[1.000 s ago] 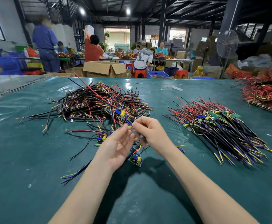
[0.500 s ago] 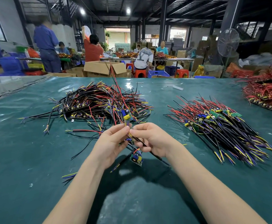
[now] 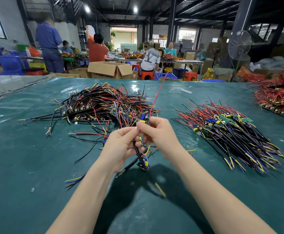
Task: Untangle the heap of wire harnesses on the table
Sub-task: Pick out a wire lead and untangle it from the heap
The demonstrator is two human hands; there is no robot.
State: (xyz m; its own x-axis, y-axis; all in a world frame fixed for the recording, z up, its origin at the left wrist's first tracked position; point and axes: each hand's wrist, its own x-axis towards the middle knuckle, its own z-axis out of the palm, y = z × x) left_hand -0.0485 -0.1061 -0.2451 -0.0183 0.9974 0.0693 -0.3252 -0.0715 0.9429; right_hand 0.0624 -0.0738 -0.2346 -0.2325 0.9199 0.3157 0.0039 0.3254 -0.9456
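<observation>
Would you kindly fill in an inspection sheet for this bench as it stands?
Surface: green mat, glossy.
Job's things: tangled heap far left; sorted pile right; one harness raised between the hands.
Clutter: white strip far centre.
Grips: left hand and right hand both pinch the harness.
Cables: red wire sticks up; black lead trails toward the person.
Surroundings: red pile far right; workers, boxes, fan behind.

1 head-worn view, facing forward and down, close over table (image 3: 36, 166)
</observation>
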